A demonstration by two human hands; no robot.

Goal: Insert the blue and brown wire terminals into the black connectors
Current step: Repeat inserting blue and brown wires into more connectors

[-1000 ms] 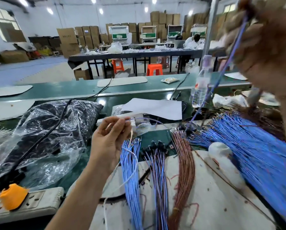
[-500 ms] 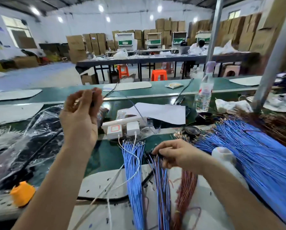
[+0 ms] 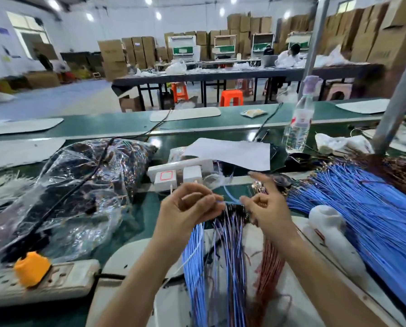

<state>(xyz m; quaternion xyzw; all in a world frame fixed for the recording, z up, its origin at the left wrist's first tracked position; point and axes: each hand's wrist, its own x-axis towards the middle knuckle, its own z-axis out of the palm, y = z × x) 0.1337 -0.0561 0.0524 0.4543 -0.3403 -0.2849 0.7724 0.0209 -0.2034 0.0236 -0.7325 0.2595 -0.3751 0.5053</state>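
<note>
Centrally: one blue wire (image 3: 230, 196), bowed in a short arc just above the black connectors (image 3: 235, 210), probably so its terminal can be aimed at a cavity.

Left hand (image 3: 188, 208): pinches the near end between thumb and fingertips.

Right hand (image 3: 268, 208): curled at the far end with the index raised; blur hides what it grips.

Below: blue bundle (image 3: 195, 256), brown bundle (image 3: 270, 263), both fanned within reach as stock.

Behind: power strip (image 3: 180, 171), bottle (image 3: 298, 123).
</note>
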